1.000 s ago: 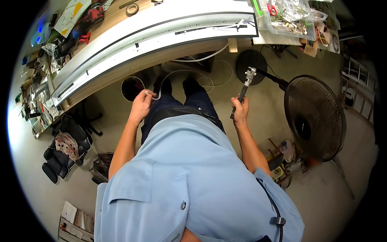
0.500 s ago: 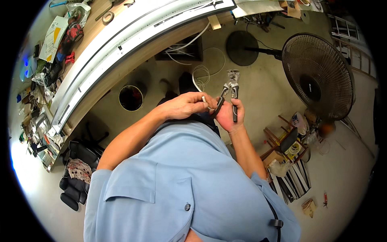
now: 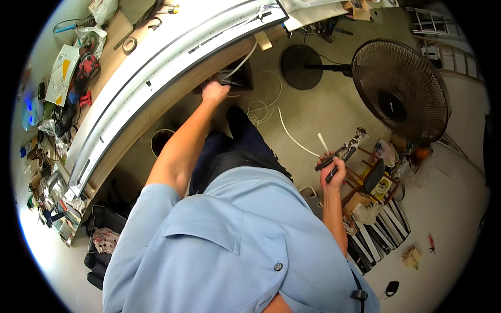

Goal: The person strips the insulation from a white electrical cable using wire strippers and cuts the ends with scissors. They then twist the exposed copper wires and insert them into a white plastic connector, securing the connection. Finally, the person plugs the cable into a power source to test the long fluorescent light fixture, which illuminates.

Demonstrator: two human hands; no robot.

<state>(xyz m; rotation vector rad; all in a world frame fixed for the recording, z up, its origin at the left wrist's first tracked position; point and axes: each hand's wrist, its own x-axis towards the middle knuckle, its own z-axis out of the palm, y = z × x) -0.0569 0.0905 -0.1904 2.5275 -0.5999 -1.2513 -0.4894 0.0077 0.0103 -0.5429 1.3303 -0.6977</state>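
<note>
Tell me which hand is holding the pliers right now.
The right hand, raised beside the fan, grips the pliers along with a white cable end. The left hand is stretched forward under the workbench edge, among cables.

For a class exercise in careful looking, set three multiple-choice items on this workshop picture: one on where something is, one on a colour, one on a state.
1. Where is the left hand?
A. Under the edge of the workbench, at the white cable
B. On the fan
C. Resting on the knee

2. What colour is the shirt?
A. Red
B. Light blue
C. Black

3. What state is the right hand in?
A. Open and empty
B. Flat on the floor
C. Closed around a pliers-like tool

Answers:
1. A, the arm stretches up to the bench's underside where the cable hangs.
2. B, the sleeves and front are pale blue.
3. C, the fingers wrap the tool's handles, held up beside the standing fan.
</note>
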